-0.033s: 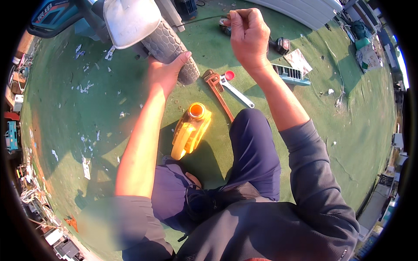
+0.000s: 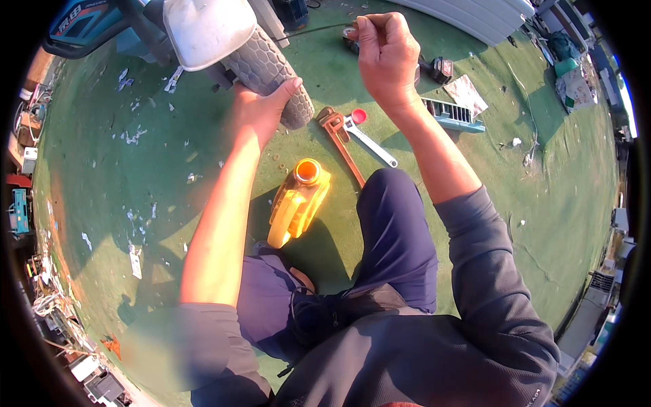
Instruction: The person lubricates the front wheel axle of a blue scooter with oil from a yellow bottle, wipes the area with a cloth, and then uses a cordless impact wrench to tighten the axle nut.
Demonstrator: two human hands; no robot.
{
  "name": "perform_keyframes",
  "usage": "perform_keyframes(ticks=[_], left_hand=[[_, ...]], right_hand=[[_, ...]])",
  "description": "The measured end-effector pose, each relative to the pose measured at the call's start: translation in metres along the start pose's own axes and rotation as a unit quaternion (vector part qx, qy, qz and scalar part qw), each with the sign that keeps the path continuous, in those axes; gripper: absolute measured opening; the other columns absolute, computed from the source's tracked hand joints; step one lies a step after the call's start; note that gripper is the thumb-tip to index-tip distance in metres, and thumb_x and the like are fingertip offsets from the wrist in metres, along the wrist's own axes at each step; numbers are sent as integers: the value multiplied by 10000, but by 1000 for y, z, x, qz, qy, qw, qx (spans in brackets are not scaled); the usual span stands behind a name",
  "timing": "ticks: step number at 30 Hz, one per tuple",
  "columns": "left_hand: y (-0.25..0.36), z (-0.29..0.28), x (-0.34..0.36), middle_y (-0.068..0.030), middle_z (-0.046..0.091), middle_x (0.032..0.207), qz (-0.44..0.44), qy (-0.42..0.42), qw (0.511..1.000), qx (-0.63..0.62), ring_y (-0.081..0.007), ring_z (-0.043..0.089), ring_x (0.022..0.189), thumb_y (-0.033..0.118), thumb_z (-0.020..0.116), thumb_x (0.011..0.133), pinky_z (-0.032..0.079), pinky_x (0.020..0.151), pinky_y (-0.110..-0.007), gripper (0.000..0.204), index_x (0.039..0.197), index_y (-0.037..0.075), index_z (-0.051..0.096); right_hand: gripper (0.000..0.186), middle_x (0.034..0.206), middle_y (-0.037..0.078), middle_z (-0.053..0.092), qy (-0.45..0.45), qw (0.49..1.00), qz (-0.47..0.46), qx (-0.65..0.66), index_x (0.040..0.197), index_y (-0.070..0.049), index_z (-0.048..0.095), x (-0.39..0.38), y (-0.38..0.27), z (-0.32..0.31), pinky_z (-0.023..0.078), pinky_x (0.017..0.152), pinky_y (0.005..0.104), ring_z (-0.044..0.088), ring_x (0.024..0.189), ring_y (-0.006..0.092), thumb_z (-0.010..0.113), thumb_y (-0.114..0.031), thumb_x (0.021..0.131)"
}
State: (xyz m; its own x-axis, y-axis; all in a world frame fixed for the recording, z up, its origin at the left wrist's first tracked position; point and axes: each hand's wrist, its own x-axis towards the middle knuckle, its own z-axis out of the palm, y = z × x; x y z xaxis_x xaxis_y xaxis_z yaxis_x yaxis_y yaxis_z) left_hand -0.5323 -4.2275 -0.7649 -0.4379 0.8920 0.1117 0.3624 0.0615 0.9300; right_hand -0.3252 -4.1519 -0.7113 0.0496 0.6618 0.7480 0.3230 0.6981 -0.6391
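Progress: patterned grip (image 2: 268,68) held, left hand (image 2: 256,119) wrapped round it, thumb across; what remains does not show. Right hand (image 2: 388,57): thumb and forefinger pressed together; whether pinching the thin dark line (image 2: 324,29) beside them, cannot tell. Yellow container (image 2: 300,202) bodyward of left fingers. Versus earlier frame: slight view shift, poses match.

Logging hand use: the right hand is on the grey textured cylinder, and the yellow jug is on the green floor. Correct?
One slip: the head view shows the left hand, not the right hand, on the grey textured cylinder. The yellow jug is on the green floor.
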Motion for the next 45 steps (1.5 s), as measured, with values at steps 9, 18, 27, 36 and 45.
perform_keyframes(ticks=[9,18,27,36,45], left_hand=[[17,-44,29,-107,698,1199,-27,-157,984,-78,-184,659,1086,396,831,867,515,986,-342,609,1287,-3,643],[26,-53,20,-123,651,1313,-44,-168,984,-38,-235,662,1174,578,777,864,556,970,-429,843,1448,27,521],[43,-40,21,-156,658,1301,-71,-183,980,-39,-259,684,1150,598,764,867,583,937,-440,869,1448,5,510],[46,-36,27,-162,681,1257,-71,-188,980,2,-258,689,1138,628,742,870,588,958,-449,846,1386,-21,572],[63,-22,22,-159,698,1216,-85,-173,980,45,-277,678,1140,678,722,855,553,971,-490,838,1311,-21,639]], right_hand=[[158,840,139,674,33,997,-62,44,940,-23,596,-34,28,9,550,632,347,689,714,302,749,-46,912],[167,922,141,702,23,991,-129,22,943,2,594,-53,23,15,571,646,320,697,737,277,744,38,880],[185,971,123,707,-92,964,-245,-39,910,-18,600,-56,14,4,594,667,352,711,778,277,764,-25,824],[219,1060,119,683,-131,955,-261,-51,927,-39,550,-75,9,-1,614,720,373,723,848,278,680,-107,766],[204,933,97,707,13,992,-123,22,896,-44,582,-83,12,14,604,654,355,725,781,278,739,-1,773]])
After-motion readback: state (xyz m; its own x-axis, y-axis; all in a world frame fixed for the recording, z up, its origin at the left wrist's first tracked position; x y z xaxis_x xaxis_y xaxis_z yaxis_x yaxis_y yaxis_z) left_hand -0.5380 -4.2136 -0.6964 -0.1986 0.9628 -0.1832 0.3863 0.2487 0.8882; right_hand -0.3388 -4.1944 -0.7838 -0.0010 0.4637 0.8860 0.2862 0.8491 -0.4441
